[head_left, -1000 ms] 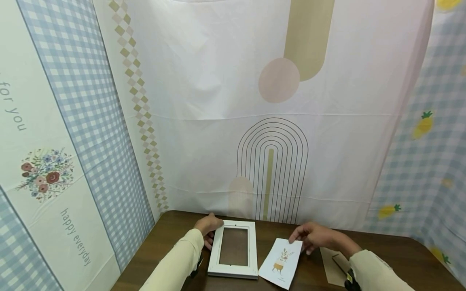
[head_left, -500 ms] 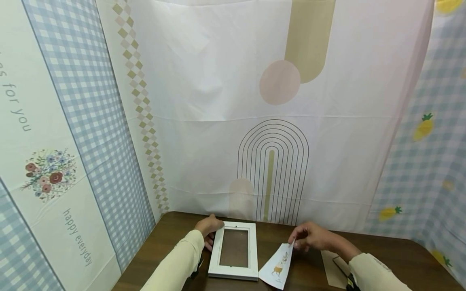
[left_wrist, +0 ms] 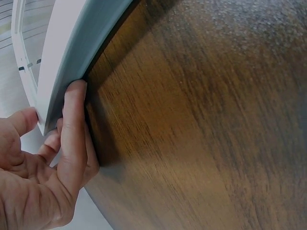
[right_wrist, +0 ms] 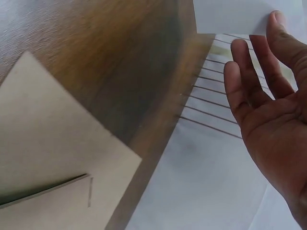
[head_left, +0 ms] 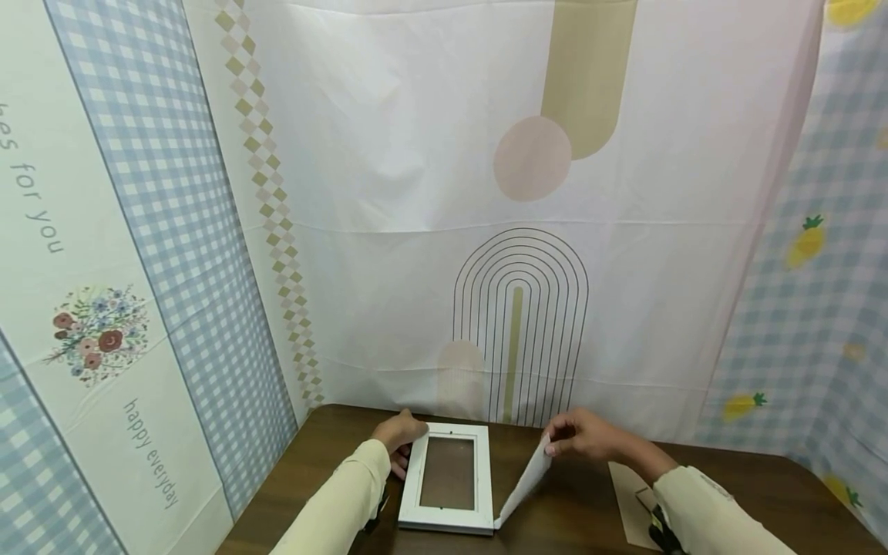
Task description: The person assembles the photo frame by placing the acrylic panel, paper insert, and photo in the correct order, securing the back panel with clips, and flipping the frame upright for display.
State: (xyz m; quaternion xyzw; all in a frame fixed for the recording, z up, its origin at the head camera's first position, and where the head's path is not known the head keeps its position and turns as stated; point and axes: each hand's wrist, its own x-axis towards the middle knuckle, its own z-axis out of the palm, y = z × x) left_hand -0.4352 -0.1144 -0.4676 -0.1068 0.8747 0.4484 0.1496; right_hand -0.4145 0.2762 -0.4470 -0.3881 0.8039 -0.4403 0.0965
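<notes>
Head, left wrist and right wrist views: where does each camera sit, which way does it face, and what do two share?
Head: worn on the head, facing forward and down at the patterned cloth and table; left hand, right hand and sleeves show.
Left wrist: on that wrist, facing a corner of the white frame and the table; the left hand shows.
Right wrist: on that wrist, facing the tan board, table and card; the right hand shows.
Head and right wrist share the tan board and the card, pinched by the right hand.
</notes>
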